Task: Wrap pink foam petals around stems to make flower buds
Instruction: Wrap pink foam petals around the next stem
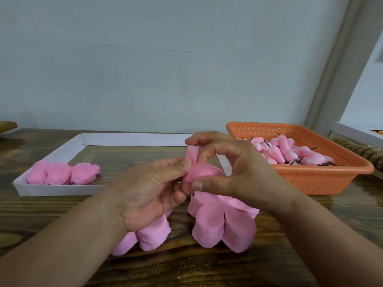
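Observation:
Both hands meet above the wooden table [186, 270] on one pink foam bud [202, 172]. My left hand [149, 195] pinches its left side with thumb and fingers. My right hand [234, 172] arches over it, thumb pressed at the base and forefinger on an upright petal [192, 155]. A short dark stem tip pokes out just below the thumb. Under the hands lie loose pink petals: a fanned stack [226, 226] to the right and a smaller pile [153, 235] partly hidden by my left wrist.
A white cardboard tray [58, 189] at left holds wrapped pink flowers [64, 174]. An orange plastic basket [323, 183] at right holds several pink buds [290, 152] with dark stems. A pale wall stands close behind the table. A rope-like object [364, 150] lies at far right.

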`<action>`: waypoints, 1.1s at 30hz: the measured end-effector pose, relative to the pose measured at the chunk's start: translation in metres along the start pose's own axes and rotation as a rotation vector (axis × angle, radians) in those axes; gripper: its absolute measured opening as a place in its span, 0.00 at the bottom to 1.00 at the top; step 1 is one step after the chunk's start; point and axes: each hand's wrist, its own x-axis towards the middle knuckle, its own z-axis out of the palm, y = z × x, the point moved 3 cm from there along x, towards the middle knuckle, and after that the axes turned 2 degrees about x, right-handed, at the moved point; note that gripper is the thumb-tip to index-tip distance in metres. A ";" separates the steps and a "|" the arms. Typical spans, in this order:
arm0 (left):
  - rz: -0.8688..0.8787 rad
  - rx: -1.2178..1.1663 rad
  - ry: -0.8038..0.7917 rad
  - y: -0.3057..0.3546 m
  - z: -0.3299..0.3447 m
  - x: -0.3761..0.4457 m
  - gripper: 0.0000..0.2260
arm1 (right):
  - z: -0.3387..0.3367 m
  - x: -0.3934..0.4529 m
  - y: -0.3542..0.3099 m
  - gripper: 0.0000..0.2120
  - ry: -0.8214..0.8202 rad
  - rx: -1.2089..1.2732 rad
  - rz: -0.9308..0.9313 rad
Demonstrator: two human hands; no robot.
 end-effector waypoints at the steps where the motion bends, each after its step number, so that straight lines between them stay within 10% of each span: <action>1: -0.005 0.002 -0.001 0.000 0.000 0.000 0.08 | 0.000 0.000 0.000 0.10 0.001 0.004 0.005; 33: 0.011 -0.011 -0.116 0.003 0.003 -0.002 0.12 | -0.010 -0.002 -0.004 0.12 0.024 -0.211 -0.106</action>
